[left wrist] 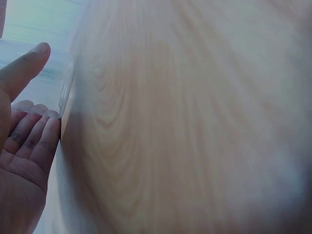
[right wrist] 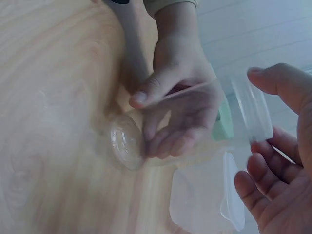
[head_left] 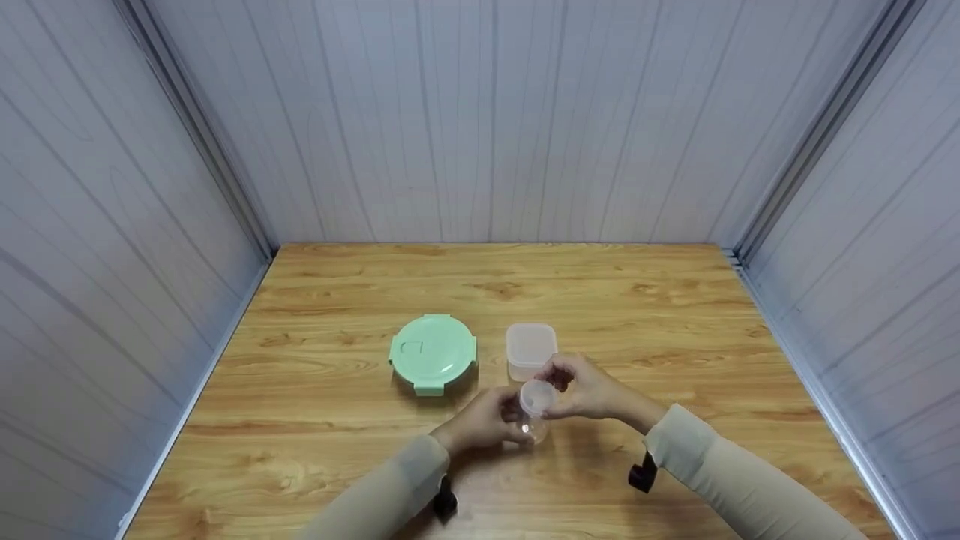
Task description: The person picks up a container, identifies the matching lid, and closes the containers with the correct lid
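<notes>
A clear, see-through plastic jar (head_left: 535,430) with a whitish lid (head_left: 538,396) stands between the two hands, over the front half of the table. Its body is held by the left hand (head_left: 484,418), whose thumb and fingers wrap it from the left. In the right wrist view, the jar's rounded base (right wrist: 127,142) points left and the lid (right wrist: 254,109) points right. The right hand (head_left: 590,388) grips the lid's rim, thumb on one side and fingertips on the other. The left wrist view catches the left hand (left wrist: 24,165) around the transparent wall.
Just behind the right hand stands a small square translucent container (head_left: 531,346) with a lid. To the left is a round green lidded box (head_left: 433,351) with side clips. The wooden tabletop (head_left: 315,442) is bounded by pale panel walls (head_left: 480,120) at the back and sides.
</notes>
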The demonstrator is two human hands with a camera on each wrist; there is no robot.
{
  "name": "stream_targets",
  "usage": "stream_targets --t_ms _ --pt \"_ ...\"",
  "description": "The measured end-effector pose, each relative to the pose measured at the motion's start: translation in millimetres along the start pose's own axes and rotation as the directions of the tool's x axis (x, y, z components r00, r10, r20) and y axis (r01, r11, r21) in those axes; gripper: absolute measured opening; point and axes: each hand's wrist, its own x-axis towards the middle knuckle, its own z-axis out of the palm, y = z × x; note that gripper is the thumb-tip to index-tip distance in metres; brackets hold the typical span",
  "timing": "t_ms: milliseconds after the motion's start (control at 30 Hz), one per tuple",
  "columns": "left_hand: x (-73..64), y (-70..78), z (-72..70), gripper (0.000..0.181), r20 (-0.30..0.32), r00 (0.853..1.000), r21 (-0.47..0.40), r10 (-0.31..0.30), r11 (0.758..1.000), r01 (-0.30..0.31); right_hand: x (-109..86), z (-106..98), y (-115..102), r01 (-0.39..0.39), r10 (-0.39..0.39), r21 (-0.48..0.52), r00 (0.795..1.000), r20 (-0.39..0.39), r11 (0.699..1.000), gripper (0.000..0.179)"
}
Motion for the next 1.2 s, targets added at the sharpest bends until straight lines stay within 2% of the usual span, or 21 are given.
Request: stream_targets --t_ms 200,400,500,733,833,933,1067,1200 --pt "0.6 0.7 -0.3 0.057 0.0 1.0 0.006 -0.008 1.0 0.008 -4.2 8.5 1.6 -0.026 0.021 -0.057 0.996 -0.085 0.998 0.042" --pt "-0.6 -0.2 -0.8 0.057 -0.002 1.0 0.005 0.0 1.0 0.0 -6.4 21.1 0.5 -0.094 0.088 -0.031 0.984 -0.152 0.995 0.048" --pt "-0.7 -0.9 -0.8 0.056 0.003 1.0 -0.006 0.004 1.0 -0.004 -7.3 25.6 -1.2 -0.123 0.118 -0.017 0.978 -0.172 0.992 0.05" --pt "-0.2 -1.0 -0.4 0.048 0.004 1.0 -0.036 0.015 0.999 -0.015 -8.6 22.3 -9.1 -0.155 0.132 -0.122 0.975 -0.179 0.98 0.053" --pt "-0.1 -0.5 -0.5 0.049 0.003 1.0 -0.04 0.013 0.999 -0.012 -8.1 14.8 -12.2 -0.169 0.153 -0.116 0.978 -0.139 0.979 0.051" --pt "-0.9 0.2 -0.4 0.052 0.001 1.0 -0.035 0.001 0.999 -0.001 -6.0 3.8 -13.4 -0.154 0.148 -0.083 0.987 -0.068 0.985 0.05" --pt "-1.7 0.8 -0.2 0.056 -0.005 1.0 -0.026 -0.019 0.999 0.019 -0.2 -11.6 -11.6 -0.09 0.092 -0.028 0.994 0.064 0.996 0.051" --pt "-1.5 1.3 0.8 0.059 -0.012 1.0 -0.011 -0.017 1.0 0.017 6.3 -22.8 -7.9 -0.019 0.017 0.007 0.981 0.195 1.0 0.055"
